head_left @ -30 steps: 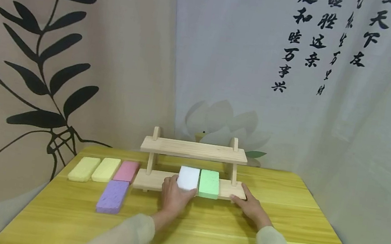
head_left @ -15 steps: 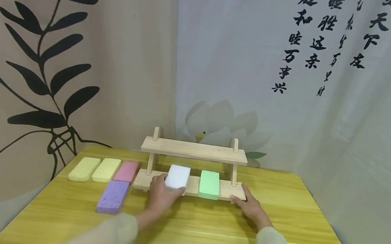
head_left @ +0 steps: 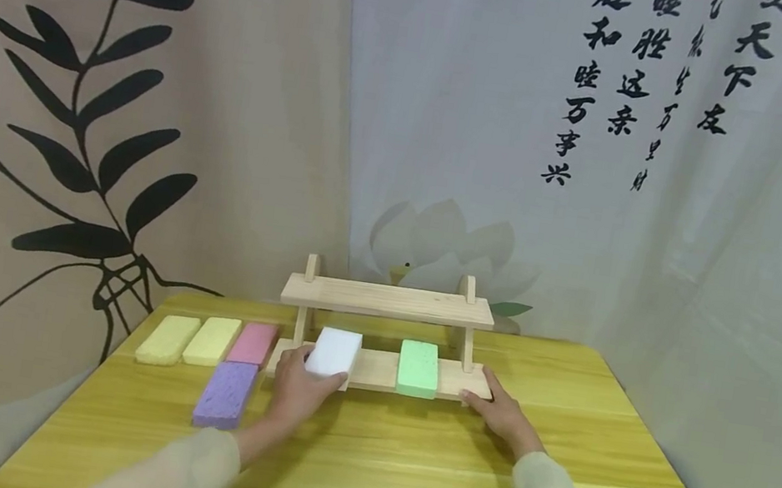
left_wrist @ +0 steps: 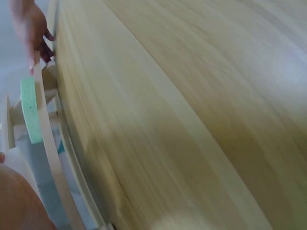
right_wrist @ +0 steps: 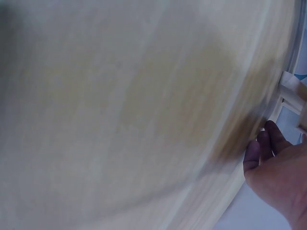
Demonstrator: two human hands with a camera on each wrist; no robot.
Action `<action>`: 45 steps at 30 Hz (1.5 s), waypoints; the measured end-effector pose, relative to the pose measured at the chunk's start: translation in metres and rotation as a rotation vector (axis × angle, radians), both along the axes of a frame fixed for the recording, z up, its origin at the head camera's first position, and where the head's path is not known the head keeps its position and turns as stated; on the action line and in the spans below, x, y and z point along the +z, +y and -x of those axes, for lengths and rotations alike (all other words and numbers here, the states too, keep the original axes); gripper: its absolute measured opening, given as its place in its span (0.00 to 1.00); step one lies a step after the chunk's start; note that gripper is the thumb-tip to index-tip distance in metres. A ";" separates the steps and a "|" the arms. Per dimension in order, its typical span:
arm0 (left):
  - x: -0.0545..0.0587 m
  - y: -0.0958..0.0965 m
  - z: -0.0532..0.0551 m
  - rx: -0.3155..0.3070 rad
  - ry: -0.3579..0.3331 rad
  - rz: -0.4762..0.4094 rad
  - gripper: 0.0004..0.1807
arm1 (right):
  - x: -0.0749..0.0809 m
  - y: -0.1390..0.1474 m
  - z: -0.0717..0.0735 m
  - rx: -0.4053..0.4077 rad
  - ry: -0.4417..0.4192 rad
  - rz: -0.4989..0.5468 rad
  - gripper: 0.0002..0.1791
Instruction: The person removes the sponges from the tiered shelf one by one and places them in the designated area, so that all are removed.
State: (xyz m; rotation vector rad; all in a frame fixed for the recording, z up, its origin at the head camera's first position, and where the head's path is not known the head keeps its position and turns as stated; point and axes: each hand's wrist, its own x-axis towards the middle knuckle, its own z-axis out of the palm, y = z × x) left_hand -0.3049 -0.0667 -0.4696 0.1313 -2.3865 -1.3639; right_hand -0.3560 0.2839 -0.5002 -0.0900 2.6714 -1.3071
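Observation:
A white sponge (head_left: 335, 352) is over the left part of the lower shelf of a two-tier wooden rack (head_left: 388, 301). My left hand (head_left: 296, 393) grips this sponge, thumb at its front right corner and fingers on its left side. At the lower shelf's right end, my right hand (head_left: 506, 420) holds the rack, thumb at the front edge and fingers round the end. Between the hands, a green sponge (head_left: 419, 369) lies on the lower shelf; the left wrist view shows the green sponge (left_wrist: 31, 110) too. In the right wrist view the right hand (right_wrist: 280, 170) is partly cut off.
Left of the rack on the wooden table (head_left: 416, 484) lie two pale yellow sponges, the outer yellow sponge (head_left: 168, 339) and the inner yellow sponge (head_left: 213, 340), then a pink sponge (head_left: 253, 341) and a purple sponge (head_left: 225, 394). A printed curtain (head_left: 263, 132) hangs behind.
My left hand has moved the white sponge leftward along the lower shelf, away from the green sponge, and it now sits slightly turned. My right hand has stayed at the shelf's right end.

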 end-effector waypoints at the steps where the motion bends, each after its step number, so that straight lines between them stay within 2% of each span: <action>1: 0.001 -0.004 -0.001 0.002 -0.009 0.012 0.42 | 0.000 0.000 0.000 0.000 -0.002 0.000 0.51; 7: 0.007 -0.037 -0.010 0.005 -0.046 0.051 0.42 | 0.000 0.001 -0.001 0.001 0.008 0.000 0.52; 13: 0.015 -0.084 -0.023 0.005 -0.109 0.044 0.48 | 0.001 0.002 -0.002 0.002 0.000 0.003 0.53; 18: 0.015 -0.120 -0.033 0.023 -0.148 0.046 0.49 | 0.000 0.003 0.000 -0.017 -0.017 -0.001 0.51; 23: 0.011 -0.149 -0.041 0.041 -0.177 0.081 0.51 | 0.000 0.003 0.001 -0.014 -0.023 -0.019 0.51; 28: 0.007 -0.175 -0.043 0.079 -0.175 0.119 0.53 | 0.002 0.003 0.000 -0.004 -0.007 -0.010 0.50; 36: 0.001 -0.202 -0.049 0.101 -0.195 0.150 0.53 | 0.005 0.002 -0.001 0.006 0.005 -0.024 0.51; 45: -0.019 -0.223 -0.060 0.053 -0.257 0.166 0.55 | 0.001 0.001 0.001 -0.001 -0.020 0.004 0.50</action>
